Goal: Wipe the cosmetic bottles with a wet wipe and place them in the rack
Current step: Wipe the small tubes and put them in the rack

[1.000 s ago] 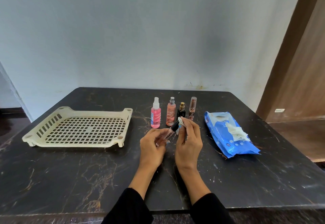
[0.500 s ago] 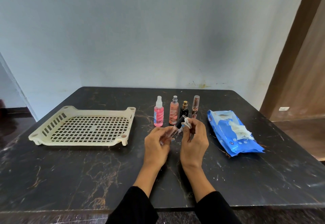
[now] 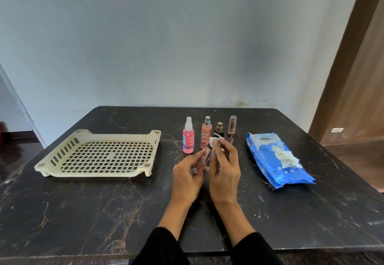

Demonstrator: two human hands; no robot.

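My left hand grips a slim lip gloss tube, tilted up to the right above the table. My right hand pinches a white wet wipe over the tube's top end. Behind my hands stand several bottles in a row: a pink spray bottle, a peach spray bottle, a small black bottle and a tall clear tube. The cream plastic rack lies empty on the left of the table.
A blue pack of wet wipes lies to the right, a wipe sticking out of its opening. The dark marble table ends close to my sleeves. A wall stands behind, a wooden door at right.
The wipe in my right hand has slid up the tube and now covers its cap end. The tube stands a little steeper. The view has shifted slightly.
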